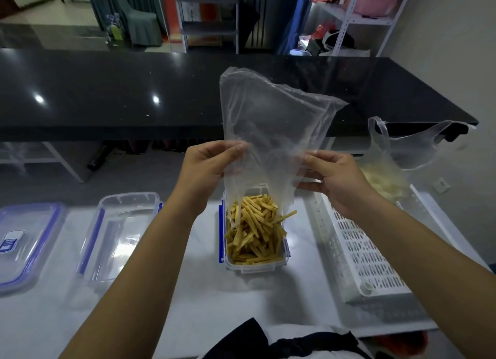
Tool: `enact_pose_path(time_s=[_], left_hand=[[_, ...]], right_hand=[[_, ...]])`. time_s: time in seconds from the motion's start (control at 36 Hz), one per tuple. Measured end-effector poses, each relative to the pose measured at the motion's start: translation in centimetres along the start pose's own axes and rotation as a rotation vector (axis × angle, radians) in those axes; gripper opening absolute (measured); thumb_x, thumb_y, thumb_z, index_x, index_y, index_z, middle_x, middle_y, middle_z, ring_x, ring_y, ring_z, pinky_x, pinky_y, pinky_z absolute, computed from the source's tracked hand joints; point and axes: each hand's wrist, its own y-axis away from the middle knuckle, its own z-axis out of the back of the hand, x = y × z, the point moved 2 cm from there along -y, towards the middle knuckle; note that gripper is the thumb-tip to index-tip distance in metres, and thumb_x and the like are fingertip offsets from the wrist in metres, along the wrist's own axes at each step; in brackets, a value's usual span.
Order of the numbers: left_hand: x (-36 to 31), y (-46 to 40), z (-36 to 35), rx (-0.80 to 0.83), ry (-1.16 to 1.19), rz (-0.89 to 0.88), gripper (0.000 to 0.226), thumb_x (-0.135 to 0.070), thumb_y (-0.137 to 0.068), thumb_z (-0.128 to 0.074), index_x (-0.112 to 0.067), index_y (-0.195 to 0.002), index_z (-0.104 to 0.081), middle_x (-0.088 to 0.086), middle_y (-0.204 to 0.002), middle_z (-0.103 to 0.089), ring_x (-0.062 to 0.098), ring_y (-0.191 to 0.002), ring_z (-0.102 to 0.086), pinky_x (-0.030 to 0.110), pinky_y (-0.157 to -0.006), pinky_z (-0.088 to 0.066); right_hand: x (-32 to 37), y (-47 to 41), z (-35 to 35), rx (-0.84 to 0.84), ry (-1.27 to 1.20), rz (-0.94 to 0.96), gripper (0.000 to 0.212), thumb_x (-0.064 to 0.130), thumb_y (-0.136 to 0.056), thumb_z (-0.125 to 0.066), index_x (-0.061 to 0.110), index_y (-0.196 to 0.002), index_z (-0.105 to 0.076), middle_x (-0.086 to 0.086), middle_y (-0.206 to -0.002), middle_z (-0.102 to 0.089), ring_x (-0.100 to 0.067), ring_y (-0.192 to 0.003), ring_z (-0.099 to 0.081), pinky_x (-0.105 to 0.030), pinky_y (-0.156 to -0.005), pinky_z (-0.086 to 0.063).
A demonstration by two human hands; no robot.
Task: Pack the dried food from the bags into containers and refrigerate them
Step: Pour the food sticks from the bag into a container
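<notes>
From the head view, both hands hold a clear plastic bag (271, 122) upside down over an open container (256, 264) on the white desk (188, 291). The left hand (206, 165) pinches the bag's left edge with its fingers (236, 146); the right hand (335, 176) pinches its right edge. Yellow dried strips (255, 232) fill the container. An empty container (118, 235) and a lid (24, 240) lie to the left. To the right, a white basket (362, 251) holds another filled bag (389, 176).
</notes>
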Motion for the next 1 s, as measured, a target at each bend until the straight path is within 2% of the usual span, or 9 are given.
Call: enact_pose_path(time_s=[0.08,0.22,0.33,0.47,0.56,0.69,0.83,0.92,1.0], left_hand=[[-0.3,0.0,0.0,-0.016,0.005,-0.015,0.013,-0.013,-0.093,-0.066,-0.016,-0.100,-0.076,0.002,-0.102,-0.078,0.020,-0.101,-0.073,0.031,-0.080,-0.061],[-0.9,0.1,-0.1,-0.030,0.021,-0.013,0.019,-0.021,-0.086,-0.069,-0.014,-0.102,-0.076,0.003,-0.103,-0.078,0.021,-0.101,-0.073,0.031,-0.080,-0.060],[-1.3,0.3,-0.1,-0.047,-0.002,-0.030,0.018,-0.018,-0.090,-0.068,-0.011,-0.105,-0.075,0.004,-0.103,-0.077,0.021,-0.102,-0.072,0.034,-0.083,-0.061],[-2.4,0.4,-0.2,-0.049,0.033,-0.070,0.019,-0.021,-0.088,-0.069,-0.012,-0.103,-0.076,0.004,-0.100,-0.078,0.021,-0.098,-0.073,0.028,-0.079,-0.060],[-2.8,0.4,-0.2,-0.037,0.048,-0.088,0.016,-0.022,-0.089,-0.068,-0.016,-0.101,-0.077,0.004,-0.100,-0.078,0.020,-0.097,-0.073,0.027,-0.078,-0.058],[-2.5,0.3,-0.4,-0.058,0.022,-0.080,0.013,-0.013,-0.095,-0.065,-0.014,-0.102,-0.076,0.002,-0.097,-0.078,0.018,-0.095,-0.073,0.027,-0.079,-0.058],[-2.4,0.6,-0.1,-0.088,0.019,-0.139,0.014,-0.016,-0.096,-0.064,-0.015,-0.102,-0.077,0.006,-0.101,-0.077,0.024,-0.100,-0.071,0.033,-0.084,-0.060],[-1.6,0.6,-0.5,-0.065,-0.068,-0.037,0.013,-0.017,-0.096,-0.064,-0.019,-0.098,-0.076,0.000,-0.099,-0.077,0.018,-0.096,-0.071,0.034,-0.082,-0.060],[0.1,0.8,-1.0,-0.069,-0.174,0.091,0.011,-0.020,-0.094,-0.066,-0.018,-0.100,-0.076,0.000,-0.099,-0.077,0.020,-0.097,-0.072,0.044,-0.087,-0.060]], right_hand=[[0.7,-0.2,0.0,-0.012,-0.009,0.021,0.016,0.010,-0.094,-0.063,0.013,-0.092,-0.079,-0.014,-0.098,-0.077,-0.030,-0.089,-0.074,-0.043,-0.074,-0.062],[2.2,-0.5,0.5,-0.036,-0.009,0.057,0.014,0.009,-0.094,-0.062,0.007,-0.099,-0.075,-0.019,-0.102,-0.075,-0.032,-0.089,-0.074,-0.045,-0.074,-0.062],[3.1,-0.4,0.7,-0.017,-0.005,0.103,0.011,0.016,-0.087,-0.068,0.013,-0.089,-0.079,-0.012,-0.092,-0.077,-0.026,-0.080,-0.075,-0.039,-0.066,-0.062],[4.4,-0.3,1.1,0.004,-0.028,0.154,0.014,0.025,-0.078,-0.073,0.014,-0.085,-0.080,-0.009,-0.090,-0.078,-0.023,-0.077,-0.075,-0.044,-0.071,-0.063],[5.0,0.0,1.2,0.028,-0.046,0.192,0.013,0.024,-0.082,-0.072,0.015,-0.087,-0.080,-0.009,-0.092,-0.078,-0.024,-0.082,-0.076,-0.040,-0.070,-0.062],[4.5,0.5,1.1,-0.008,-0.001,0.173,0.020,0.018,-0.086,-0.069,0.005,-0.099,-0.075,-0.016,-0.100,-0.076,-0.033,-0.094,-0.073,-0.048,-0.078,-0.061],[4.8,0.9,1.8,0.004,-0.041,0.236,0.016,0.028,-0.080,-0.075,0.017,-0.090,-0.080,-0.010,-0.092,-0.077,-0.028,-0.084,-0.074,-0.042,-0.073,-0.062],[2.7,0.7,1.6,0.008,0.076,0.145,0.014,0.022,-0.084,-0.073,0.012,-0.093,-0.078,-0.010,-0.095,-0.077,-0.030,-0.087,-0.074,-0.040,-0.072,-0.062],[0.4,0.6,2.0,-0.017,0.188,0.032,0.010,0.015,-0.092,-0.068,0.013,-0.095,-0.078,-0.006,-0.096,-0.078,-0.029,-0.094,-0.074,-0.035,-0.074,-0.062]])
